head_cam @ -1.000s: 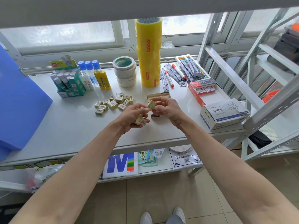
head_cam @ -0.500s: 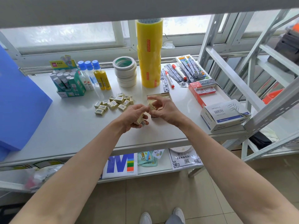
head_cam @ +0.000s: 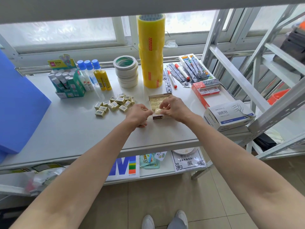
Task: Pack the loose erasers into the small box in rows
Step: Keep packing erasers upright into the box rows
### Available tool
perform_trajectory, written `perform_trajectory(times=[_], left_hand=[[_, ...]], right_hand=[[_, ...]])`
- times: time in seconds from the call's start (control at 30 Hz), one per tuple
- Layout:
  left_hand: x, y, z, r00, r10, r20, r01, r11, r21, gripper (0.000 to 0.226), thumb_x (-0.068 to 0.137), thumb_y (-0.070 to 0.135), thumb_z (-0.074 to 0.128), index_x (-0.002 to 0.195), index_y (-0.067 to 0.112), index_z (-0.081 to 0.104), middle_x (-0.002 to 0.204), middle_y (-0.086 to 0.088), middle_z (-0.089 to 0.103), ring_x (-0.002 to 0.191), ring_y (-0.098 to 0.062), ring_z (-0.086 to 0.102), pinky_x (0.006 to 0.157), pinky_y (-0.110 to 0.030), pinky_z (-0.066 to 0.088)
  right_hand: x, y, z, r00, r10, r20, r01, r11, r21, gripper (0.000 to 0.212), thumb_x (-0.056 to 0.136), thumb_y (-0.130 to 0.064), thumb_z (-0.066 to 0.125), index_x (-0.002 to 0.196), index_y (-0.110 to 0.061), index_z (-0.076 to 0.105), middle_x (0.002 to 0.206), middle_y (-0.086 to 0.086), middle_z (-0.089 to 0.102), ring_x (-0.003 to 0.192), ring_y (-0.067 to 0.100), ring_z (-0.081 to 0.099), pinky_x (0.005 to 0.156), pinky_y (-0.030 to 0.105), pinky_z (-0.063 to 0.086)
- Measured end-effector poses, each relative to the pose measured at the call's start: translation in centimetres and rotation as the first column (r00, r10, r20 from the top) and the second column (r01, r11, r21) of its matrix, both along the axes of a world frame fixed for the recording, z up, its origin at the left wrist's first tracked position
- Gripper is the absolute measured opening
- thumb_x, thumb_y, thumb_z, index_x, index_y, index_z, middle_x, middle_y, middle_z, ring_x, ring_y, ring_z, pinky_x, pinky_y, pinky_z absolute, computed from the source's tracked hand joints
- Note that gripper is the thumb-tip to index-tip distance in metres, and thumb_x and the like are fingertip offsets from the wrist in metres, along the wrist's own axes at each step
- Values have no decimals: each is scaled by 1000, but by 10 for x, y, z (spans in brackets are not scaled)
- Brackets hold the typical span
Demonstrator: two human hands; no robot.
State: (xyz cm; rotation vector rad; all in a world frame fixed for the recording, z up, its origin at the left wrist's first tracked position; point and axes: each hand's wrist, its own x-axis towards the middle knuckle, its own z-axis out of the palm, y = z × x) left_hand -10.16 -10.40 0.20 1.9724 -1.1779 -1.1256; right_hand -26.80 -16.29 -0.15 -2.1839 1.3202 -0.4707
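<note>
On the white table (head_cam: 69, 129), our small open cardboard box (head_cam: 158, 100) sits right of the loose pale yellow erasers (head_cam: 115, 103). Our right hand (head_cam: 173, 107) pinches one wrapped eraser (head_cam: 157, 111) over the box; our left hand (head_cam: 138, 115) curls around more erasers.

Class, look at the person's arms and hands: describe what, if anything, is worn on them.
Nothing is worn. Both forearms are bare right up to the picture's bottom edge, with no sleeves showing. The left hand and right hand have no gloves, and no watch, bracelet or ring is visible.
</note>
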Motion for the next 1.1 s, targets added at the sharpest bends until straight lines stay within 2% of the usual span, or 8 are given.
perform_trajectory(times=[0.1,0.2,0.33,0.47,0.63,0.73,0.9,1.1], left_hand=[[-5,-4,2,986,-64,155,65,998,0,15,83,24,67,93,12,66,74,-8,64,53,-21,62,41,-23,46],[-7,-5,3,971,-96,217,95,995,16,12,83,21,66,91,12,66,70,-6,64,51,-19,61,42,-23,48],[-6,-7,2,973,-113,202,107,993,41,10,85,21,66,90,13,65,70,-6,63,51,-20,60,42,-23,46],[-5,-10,1,978,-123,168,114,992,61,8,86,20,66,87,12,63,69,-8,62,50,-22,59,44,-24,46],[-5,-11,2,981,-126,149,115,990,80,7,86,18,66,86,12,63,70,-8,61,56,-23,60,48,-27,50],[-4,-11,1,982,-128,140,117,990,81,7,86,18,65,83,12,62,70,-10,62,56,-24,60,47,-26,49],[-4,-11,2,984,-128,127,117,989,89,7,86,17,65,88,10,64,69,-9,61,58,-25,60,51,-28,52],[-4,-11,1,985,-125,119,115,989,89,8,84,15,64,90,9,65,71,-11,62,59,-26,61,60,-35,58]], right_hand=[[6,-2,2,999,17,-29,-17,1000,9,16,78,-16,77,93,-12,72,87,4,58,79,20,58,77,29,50],[10,-2,3,999,8,-34,-6,999,50,25,76,-14,78,99,-11,68,82,3,61,75,18,58,73,28,51],[11,-3,2,995,-33,-89,36,998,42,21,76,-13,75,94,-11,63,84,3,64,81,20,64,77,33,55],[12,-4,4,989,-49,-136,52,999,17,13,74,-14,75,85,-13,67,85,0,64,83,18,65,77,30,54],[14,-6,7,973,18,-230,-23,999,-22,16,77,-18,75,90,-11,68,96,7,67,93,22,62,83,32,52],[16,-7,10,956,76,-282,-96,994,-58,16,79,-18,75,90,-11,65,96,11,67,92,25,61,79,30,48],[21,-12,15,900,137,-414,-180,982,-65,20,79,-26,76,85,-12,63,90,9,67,80,23,56,68,28,42],[24,-16,17,882,155,-444,-193,980,-42,19,77,-25,79,83,-12,66,88,8,66,81,25,60,67,29,46]])
